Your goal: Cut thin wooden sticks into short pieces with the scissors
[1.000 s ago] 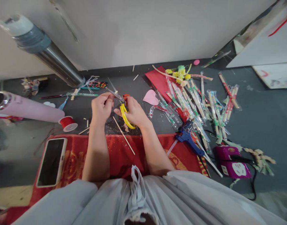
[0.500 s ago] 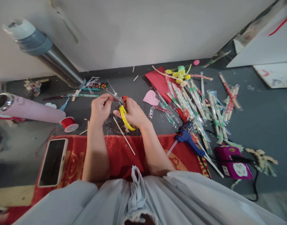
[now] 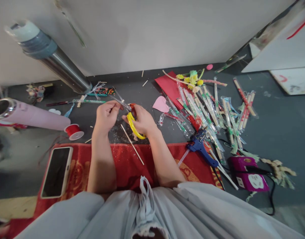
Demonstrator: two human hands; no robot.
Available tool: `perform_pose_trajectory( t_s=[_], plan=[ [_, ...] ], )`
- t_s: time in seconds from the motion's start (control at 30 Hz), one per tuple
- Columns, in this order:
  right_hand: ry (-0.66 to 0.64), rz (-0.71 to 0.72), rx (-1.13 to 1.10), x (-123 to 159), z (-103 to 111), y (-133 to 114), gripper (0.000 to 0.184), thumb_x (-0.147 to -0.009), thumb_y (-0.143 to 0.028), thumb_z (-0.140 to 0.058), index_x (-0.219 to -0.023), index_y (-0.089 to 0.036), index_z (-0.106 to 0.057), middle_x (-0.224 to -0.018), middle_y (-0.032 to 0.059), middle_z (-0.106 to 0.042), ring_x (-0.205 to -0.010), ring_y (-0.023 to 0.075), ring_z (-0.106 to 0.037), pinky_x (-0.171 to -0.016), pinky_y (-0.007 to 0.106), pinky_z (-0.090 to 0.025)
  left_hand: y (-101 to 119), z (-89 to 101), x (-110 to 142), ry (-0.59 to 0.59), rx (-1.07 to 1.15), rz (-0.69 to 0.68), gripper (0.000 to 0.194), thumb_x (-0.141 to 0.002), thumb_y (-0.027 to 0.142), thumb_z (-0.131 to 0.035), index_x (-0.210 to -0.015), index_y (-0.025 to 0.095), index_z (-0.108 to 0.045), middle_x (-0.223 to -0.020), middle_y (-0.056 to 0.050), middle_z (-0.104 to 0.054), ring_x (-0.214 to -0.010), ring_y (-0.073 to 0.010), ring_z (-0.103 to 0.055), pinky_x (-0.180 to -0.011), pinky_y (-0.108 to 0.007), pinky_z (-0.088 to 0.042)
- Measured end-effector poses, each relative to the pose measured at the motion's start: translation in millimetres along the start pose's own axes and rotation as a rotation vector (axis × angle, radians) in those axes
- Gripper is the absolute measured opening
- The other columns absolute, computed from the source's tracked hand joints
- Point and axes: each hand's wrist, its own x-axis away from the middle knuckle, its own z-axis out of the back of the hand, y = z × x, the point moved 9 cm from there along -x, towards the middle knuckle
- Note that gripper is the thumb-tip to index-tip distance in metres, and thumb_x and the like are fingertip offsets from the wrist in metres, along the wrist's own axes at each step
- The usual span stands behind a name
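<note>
My right hand [image 3: 142, 120] grips yellow-handled scissors [image 3: 133, 124], fingers through the loops, blades pointing up and left toward my left hand. My left hand [image 3: 106, 114] is closed in a pinch at the blades, holding a small piece I cannot make out. Both hands hover over the dark floor just beyond a red cloth [image 3: 127, 162]. A thin wooden stick [image 3: 132, 144] lies slanted beneath the hands, partly on the cloth.
A phone [image 3: 56, 172] lies on the cloth at left, near a red thread spool [image 3: 74, 131] and a pink bottle [image 3: 30, 116]. To the right lie a pink heart [image 3: 160, 104], several wrapped chopsticks [image 3: 204, 109], a blue glue gun [image 3: 201, 149] and a purple power strip [image 3: 249, 174].
Both hands stay together with the scissors; the blades have shifted slightly against the pinched piece. The view has drifted a little.
</note>
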Motion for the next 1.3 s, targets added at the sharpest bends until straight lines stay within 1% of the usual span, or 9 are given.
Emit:
perform_pose_trajectory(
  t_s=[0.3,0.43,0.53,0.63,0.73,0.83,0.9,1.07,1.3],
  plan=[
    [-0.006,-0.062,0.002,1.7,1.6,2.2,0.053,-0.082,-0.068,-0.053,-0.097,-0.017,-0.056,-0.095,0.0094,-0.066,-0.083,0.0217,-0.061,-0.075,0.033,-0.046,3.4,-0.7,0.0,0.009,-0.008,0.017,0.044,-0.088,0.055,-0.051,-0.063,0.02,-0.059,-0.057,0.0,-0.05,-0.06,-0.014,-0.05,-0.064,-0.027,-0.046],
    [-0.028,-0.072,0.028,1.9,1.9,2.5,0.051,-0.083,-0.067,-0.053,-0.096,-0.017,-0.055,-0.094,0.0087,-0.065,-0.082,0.0212,-0.06,-0.074,0.033,-0.045,2.5,-0.9,0.5,0.015,-0.013,0.032,0.046,-0.088,0.058,-0.05,-0.064,0.02,-0.059,-0.056,0.0,-0.049,-0.06,-0.0136,-0.048,-0.064,-0.026,-0.045],
    [-0.029,-0.039,0.036,1.7,1.5,2.8,0.053,-0.084,-0.068,-0.051,-0.096,-0.017,-0.055,-0.094,0.0097,-0.065,-0.084,0.0217,-0.06,-0.076,0.033,-0.046,1.2,-2.6,0.8,0.002,0.017,0.047,0.05,-0.087,0.063,-0.049,-0.064,0.02,-0.058,-0.054,0.001,-0.045,-0.054,-0.0122,-0.043,-0.055,-0.026,-0.039],
    [0.015,0.04,0.025,2.0,3.1,1.3,0.058,-0.084,-0.069,-0.05,-0.105,-0.015,-0.053,-0.098,0.0121,-0.064,-0.091,0.0241,-0.06,-0.083,0.037,-0.048,-3.4,-7.5,2.0,-0.04,0.117,0.083,0.053,-0.084,0.068,-0.05,-0.063,0.02,-0.056,-0.052,0.003,-0.041,-0.048,-0.0102,-0.036,-0.047,-0.026,-0.03],
    [0.06,0.121,0.015,3.4,4.8,-1.9,0.062,-0.084,-0.07,-0.049,-0.111,-0.014,-0.05,-0.105,0.0145,-0.062,-0.1,0.0268,-0.059,-0.09,0.042,-0.048,-12.6,-13.4,4.8,-0.089,0.228,0.154,0.053,-0.081,0.071,-0.053,-0.063,0.021,-0.054,-0.048,0.005,-0.033,-0.043,-0.0085,-0.028,-0.043,-0.025,-0.023],
    [0.054,0.175,0.011,4.4,3.5,-5.7,0.062,-0.083,-0.07,-0.05,-0.11,-0.015,-0.049,-0.109,0.0154,-0.061,-0.106,0.0278,-0.058,-0.095,0.044,-0.047,-19.6,-17.7,7.7,-0.133,0.313,0.199,0.054,-0.079,0.072,-0.055,-0.062,0.022,-0.053,-0.045,0.006,-0.026,-0.041,-0.0077,-0.022,-0.043,-0.024,-0.019],
    [0.044,0.184,0.005,4.5,2.7,-6.7,0.062,-0.083,-0.07,-0.051,-0.111,-0.014,-0.049,-0.111,0.0154,-0.06,-0.106,0.0277,-0.058,-0.096,0.045,-0.047,-23.0,-19.0,9.2,-0.155,0.35,0.222,0.052,-0.078,0.071,-0.057,-0.061,0.022,-0.053,-0.044,0.006,-0.023,-0.041,-0.0076,-0.021,-0.043,-0.024,-0.019],
    [0.031,0.154,-0.008,2.7,1.0,-3.5,0.064,-0.083,-0.07,-0.051,-0.113,-0.013,-0.051,-0.108,0.0147,-0.063,-0.103,0.0269,-0.059,-0.093,0.042,-0.047,-28.7,-19.2,10.9,-0.174,0.415,0.274,0.051,-0.074,0.07,-0.064,-0.062,0.021,-0.057,-0.043,0.007,-0.022,-0.039,-0.0061,-0.018,-0.042,-0.023,-0.015],
    [0.024,0.03,-0.032,0.8,1.9,3.7,0.056,-0.081,-0.069,-0.054,-0.103,-0.017,-0.056,-0.096,0.0105,-0.066,-0.088,0.0228,-0.062,-0.08,0.036,-0.048,-24.4,-21.0,7.5,-0.144,0.432,0.292,0.054,-0.072,0.073,-0.063,-0.063,0.02,-0.054,-0.041,0.009,-0.022,-0.036,-0.0047,-0.017,-0.038,-0.023,-0.016]
  ],
)
